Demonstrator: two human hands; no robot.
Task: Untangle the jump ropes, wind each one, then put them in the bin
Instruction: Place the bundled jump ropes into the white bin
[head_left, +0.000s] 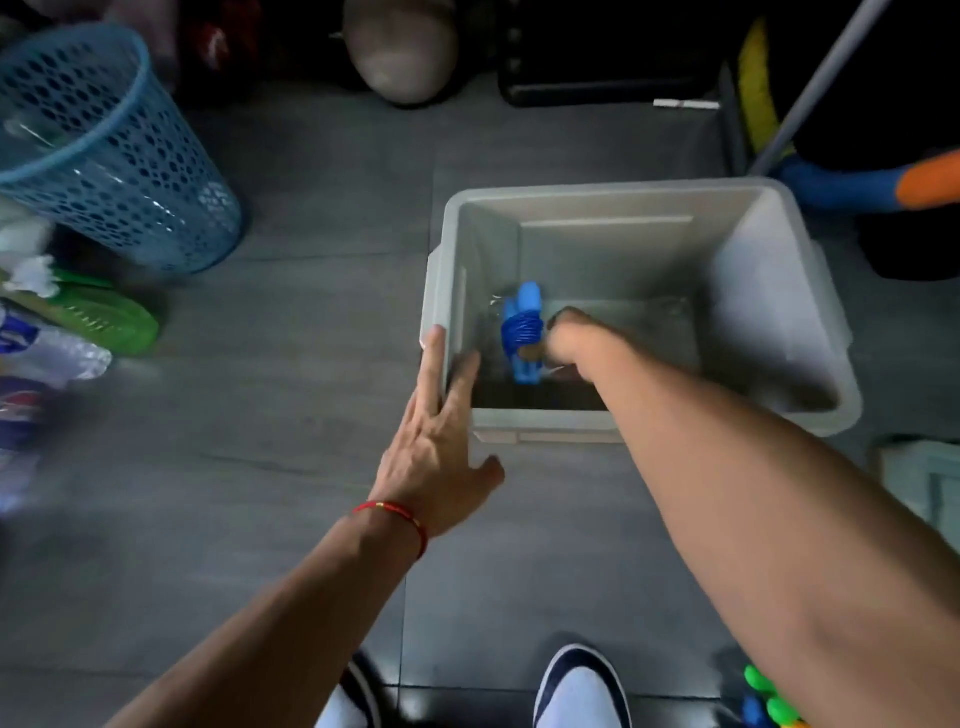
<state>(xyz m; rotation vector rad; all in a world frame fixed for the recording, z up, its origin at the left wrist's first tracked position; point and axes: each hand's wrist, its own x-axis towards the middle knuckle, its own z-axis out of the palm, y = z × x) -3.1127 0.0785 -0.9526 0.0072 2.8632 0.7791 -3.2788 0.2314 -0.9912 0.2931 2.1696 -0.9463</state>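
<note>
Blue wound jump rope (522, 332) sits low inside the grey bin (779, 291), its handles pointing away from the person, just left of the right hand (574, 340), which curls round it. Left hand (436, 441) rests flat-fingered on the bin's near-left rim. Dark tiled floor (311, 364); blue basket (104, 156) stands well apart.

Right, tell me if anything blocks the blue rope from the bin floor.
Nothing visible does. The right hand holds the wound blue jump rope already inside the grey bin, whose floor shows bare around it.
</note>
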